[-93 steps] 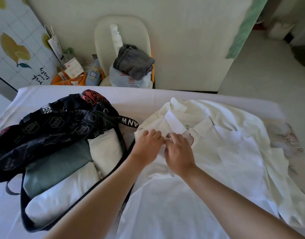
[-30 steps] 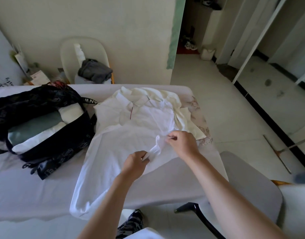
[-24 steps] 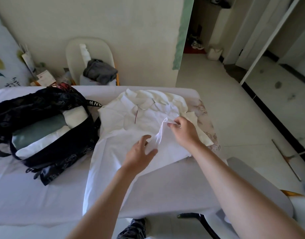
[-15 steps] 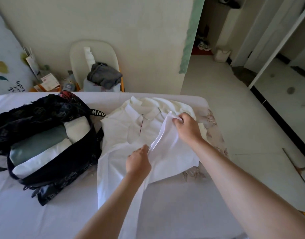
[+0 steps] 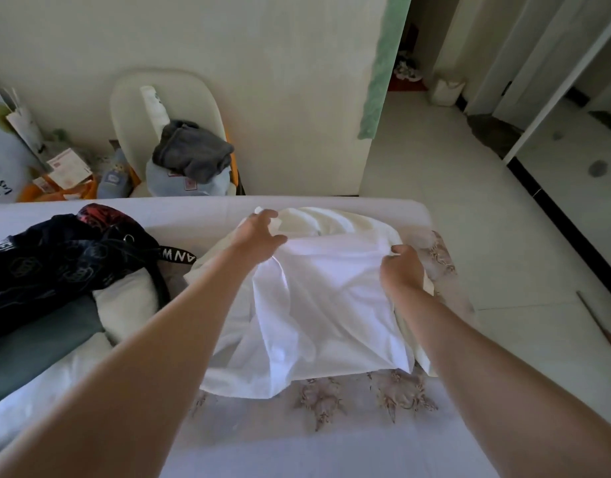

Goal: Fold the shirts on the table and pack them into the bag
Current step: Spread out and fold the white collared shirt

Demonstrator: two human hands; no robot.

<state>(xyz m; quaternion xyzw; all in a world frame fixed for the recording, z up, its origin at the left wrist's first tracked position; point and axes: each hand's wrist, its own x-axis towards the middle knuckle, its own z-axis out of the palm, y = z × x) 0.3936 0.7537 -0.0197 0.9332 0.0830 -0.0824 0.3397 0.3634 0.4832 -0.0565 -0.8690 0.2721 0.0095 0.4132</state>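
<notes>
A white shirt [image 5: 318, 305] lies on the table [image 5: 331, 443], its lower half doubled up over its upper half. A cream shirt [image 5: 345, 219] sits underneath it, showing at the far edge. My left hand [image 5: 259, 232] rests at the shirt's far left corner with the fingers spread, touching the cloth. My right hand [image 5: 400, 267] pinches the folded edge at the far right. To the left stands an open black bag [image 5: 55, 257] with a folded grey-green garment [image 5: 38, 339] and white garments [image 5: 124, 301] inside.
A white chair [image 5: 166, 108] behind the table carries a grey cloth [image 5: 193, 150] and a pale blue item. Boxes, papers and an orange tub sit on the floor at the far left. The table's right edge drops to a tiled floor.
Both hands carried the white shirt's hem away from me and laid it over the collar end. My left hand went from the near hem to the far left corner.
</notes>
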